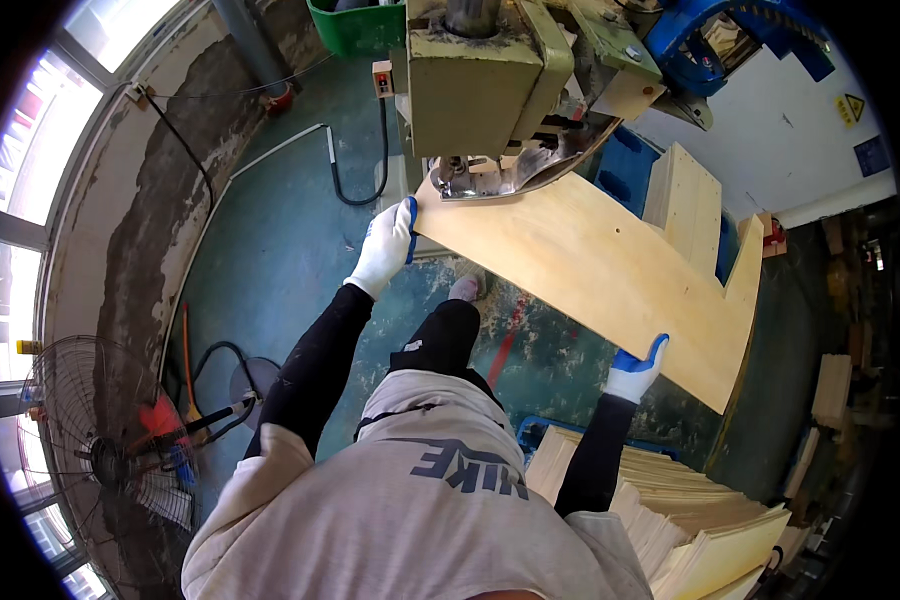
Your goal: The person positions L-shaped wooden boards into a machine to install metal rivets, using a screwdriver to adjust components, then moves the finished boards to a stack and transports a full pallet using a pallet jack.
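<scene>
A long, pale plywood panel (610,265) with a small hole and a notched far right end lies slantwise in front of me. Its left end passes under the shiny metal guard (515,180) of a green machine (475,95). At that left end, my left hand (382,250), in a white glove with blue palm, is closed on the panel's edge. My right hand (635,372), gloved alike, grips the near edge toward the right end, thumb on top and the other fingers hidden below. What lies under the guard is hidden from view.
Stacked plywood pieces (700,520) rise by my right side. More boards (685,205) stand beyond the panel. A floor fan (100,460) is at left, and a green bin (360,30) at the back. A black cable (360,200) hangs from a switch box (382,78).
</scene>
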The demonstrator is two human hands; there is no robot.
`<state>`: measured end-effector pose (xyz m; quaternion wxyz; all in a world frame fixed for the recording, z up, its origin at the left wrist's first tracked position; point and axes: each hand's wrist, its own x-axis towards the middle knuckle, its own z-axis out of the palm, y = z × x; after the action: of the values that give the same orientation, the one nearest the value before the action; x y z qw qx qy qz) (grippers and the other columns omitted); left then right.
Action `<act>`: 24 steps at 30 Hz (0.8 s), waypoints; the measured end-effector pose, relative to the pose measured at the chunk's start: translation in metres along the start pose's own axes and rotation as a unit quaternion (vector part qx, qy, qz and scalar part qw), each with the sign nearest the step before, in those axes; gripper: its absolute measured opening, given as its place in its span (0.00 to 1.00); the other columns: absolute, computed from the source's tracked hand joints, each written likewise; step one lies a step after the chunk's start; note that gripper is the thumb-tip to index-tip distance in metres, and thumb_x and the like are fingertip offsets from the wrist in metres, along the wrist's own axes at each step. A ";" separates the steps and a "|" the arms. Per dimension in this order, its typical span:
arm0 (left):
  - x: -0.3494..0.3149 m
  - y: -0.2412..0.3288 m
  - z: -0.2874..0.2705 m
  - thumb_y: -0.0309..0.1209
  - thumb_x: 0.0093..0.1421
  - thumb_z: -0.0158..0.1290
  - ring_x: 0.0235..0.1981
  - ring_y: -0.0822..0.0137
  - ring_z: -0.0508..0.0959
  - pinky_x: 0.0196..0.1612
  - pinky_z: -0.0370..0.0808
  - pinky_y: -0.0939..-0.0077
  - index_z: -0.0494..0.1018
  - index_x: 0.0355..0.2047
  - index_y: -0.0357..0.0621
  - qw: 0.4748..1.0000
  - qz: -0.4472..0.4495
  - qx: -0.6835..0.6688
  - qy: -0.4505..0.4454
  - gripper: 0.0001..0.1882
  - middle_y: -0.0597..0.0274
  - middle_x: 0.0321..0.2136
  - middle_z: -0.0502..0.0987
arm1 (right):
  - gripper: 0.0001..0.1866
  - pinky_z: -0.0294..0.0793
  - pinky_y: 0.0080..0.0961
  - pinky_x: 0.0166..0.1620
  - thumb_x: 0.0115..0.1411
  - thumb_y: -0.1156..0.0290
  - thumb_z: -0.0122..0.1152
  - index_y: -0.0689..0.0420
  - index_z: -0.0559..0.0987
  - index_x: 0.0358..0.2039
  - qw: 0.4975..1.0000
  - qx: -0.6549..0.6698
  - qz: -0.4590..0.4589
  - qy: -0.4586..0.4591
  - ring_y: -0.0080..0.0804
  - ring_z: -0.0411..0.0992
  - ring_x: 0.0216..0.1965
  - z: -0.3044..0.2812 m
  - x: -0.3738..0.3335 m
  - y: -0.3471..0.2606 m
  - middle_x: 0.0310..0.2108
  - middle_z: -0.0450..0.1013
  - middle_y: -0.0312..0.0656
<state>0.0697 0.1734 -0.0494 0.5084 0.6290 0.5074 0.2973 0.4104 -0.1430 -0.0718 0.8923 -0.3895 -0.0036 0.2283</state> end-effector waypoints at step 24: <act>-0.115 -0.030 -0.179 0.30 0.72 0.43 0.58 0.70 0.70 0.63 0.64 0.75 0.61 0.66 0.28 0.980 0.009 -0.188 0.069 0.26 0.55 0.59 0.72 | 0.27 0.67 0.39 0.65 0.74 0.52 0.48 0.58 0.69 0.64 0.990 -0.039 0.130 -0.034 0.38 0.69 0.61 0.062 -0.128 0.079 0.62 0.70 0.42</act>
<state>-0.1352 0.1244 -0.0067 0.5789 0.5043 0.4707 0.4347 0.2525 -0.1054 -0.0620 0.8385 -0.4132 0.0084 0.3551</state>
